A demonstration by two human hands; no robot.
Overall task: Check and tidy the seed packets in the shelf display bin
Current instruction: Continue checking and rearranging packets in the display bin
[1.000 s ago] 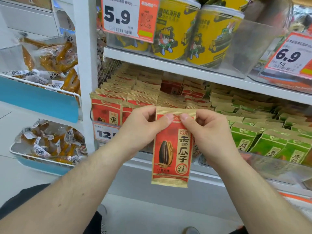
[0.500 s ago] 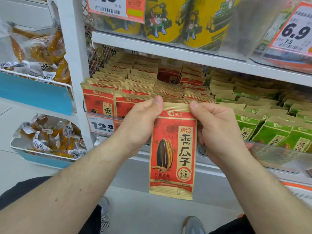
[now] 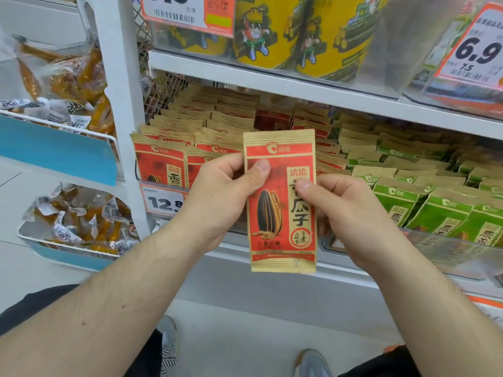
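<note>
Nearest the camera, both hands hold 1 red packet (image 3: 280, 202) upright, printed face toward the person, in front of the shelf and clear of the bin. The left hand (image 3: 217, 205) pinches its left edge, thumb on the front about a third of the way down, fingers curled behind. The right hand (image 3: 345, 213) pinches the right edge at mid-height, thumb on the front, fingers behind.

The packet looks light and thin, a flat paper-and-foil pouch with crimped seals at top and bottom. It should flex easily and crease if squeezed hard, and loose seeds inside would shift. The side edges or the stiff top seal are the sound places to hold; the 2-handed edge pinch suits turning it over to check.

Just beyond, the bin (image 3: 449, 254) has a clear front wall. On its left stand rows of matching red packets (image 3: 160, 164), upright and close together, some tops uneven; whether a gap waits for this one I cannot tell. On the right stand green packets (image 3: 441, 213), leaning a little. A price tag (image 3: 163, 202) reading 12.8 hangs at the left front.

Farther up, the next shelf carries yellow tubs (image 3: 324, 36).
</note>
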